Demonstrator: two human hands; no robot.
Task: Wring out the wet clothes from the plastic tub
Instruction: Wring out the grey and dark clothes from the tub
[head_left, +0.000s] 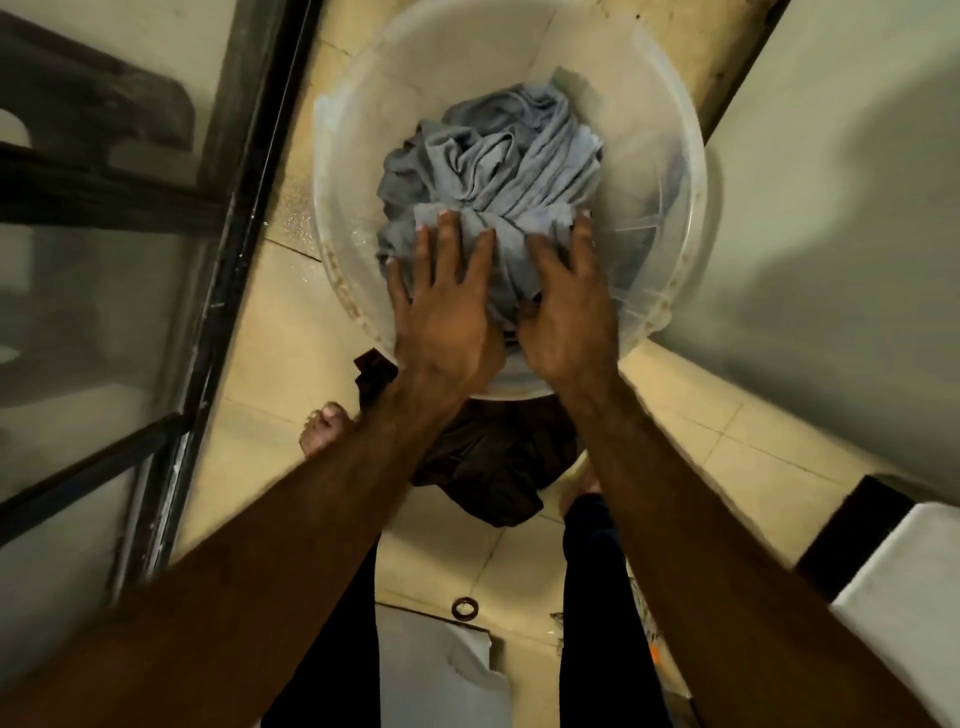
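Wet clothes (498, 156): one grey-blue, crumpled, twisted bundle lying inside the plastic tub (353, 156), heaped toward its middle and near side. The tub is translucent and round, and stands on the tiled floor (270, 338).

Left hand (447, 312): palm down on the near part of the bundle, fingers straight and spread wide, pressing on the cloth. No curl round the fabric is visible.

Right hand (566, 322): just beside the left, also palm down on the bundle, fingers extended and close together, tips reaching toward the tub's right wall. The thumb is partly hidden in a fold; whether it pinches cloth cannot be told.

Surroundings: a dark garment (483, 467) lies on the floor against the tub's near edge, beneath the forearms. A bare foot (324, 428) is just to its left. A black ring (464, 609) lies on the floor nearer the person. A metal-framed glass panel (249, 156) runs along the left.
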